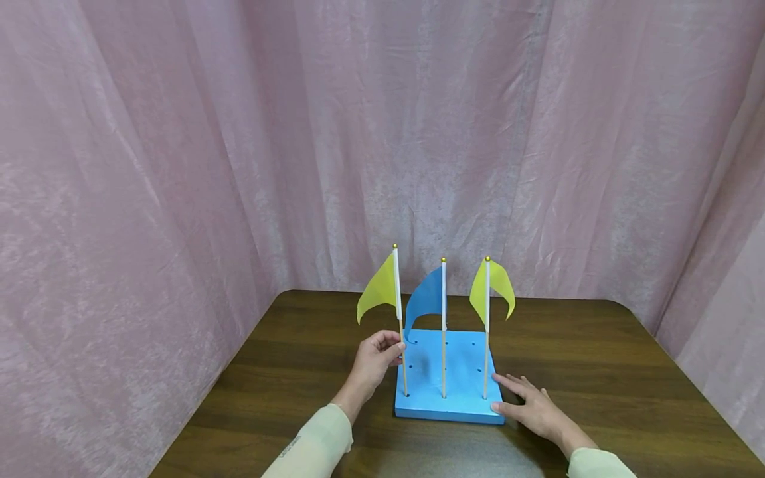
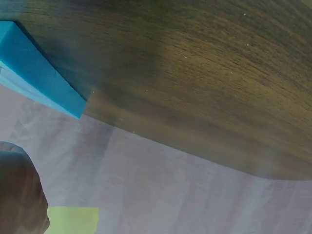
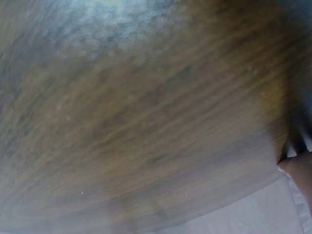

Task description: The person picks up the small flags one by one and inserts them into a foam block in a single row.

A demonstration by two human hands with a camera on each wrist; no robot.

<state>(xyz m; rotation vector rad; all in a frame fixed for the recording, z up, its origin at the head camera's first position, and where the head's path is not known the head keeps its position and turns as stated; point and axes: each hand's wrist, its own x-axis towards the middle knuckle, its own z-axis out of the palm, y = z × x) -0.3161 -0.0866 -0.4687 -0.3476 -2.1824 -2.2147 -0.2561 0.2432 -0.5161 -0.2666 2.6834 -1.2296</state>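
My left hand (image 1: 372, 362) pinches the thin wooden stick of a yellow flag (image 1: 380, 293), whose lower end stands at the front left hole of a light blue pegboard (image 1: 463, 382). A blue flag (image 1: 427, 299) stands upright in the front middle hole, and a second yellow flag (image 1: 503, 287) in the front right one. Fingers spread, my right hand (image 1: 534, 408) touches the board's right edge with thumb and fingertips. In the left wrist view, part of the left hand (image 2: 19, 192) shows beside a yellow patch of flag (image 2: 73, 220) and the board's corner (image 2: 44, 73).
Behind the front row, the board has several more small round holes. It lies on a dark wood-grain table (image 1: 281, 372) with rounded far corners. A pink curtain (image 1: 382, 146) hangs behind the table and along both sides.
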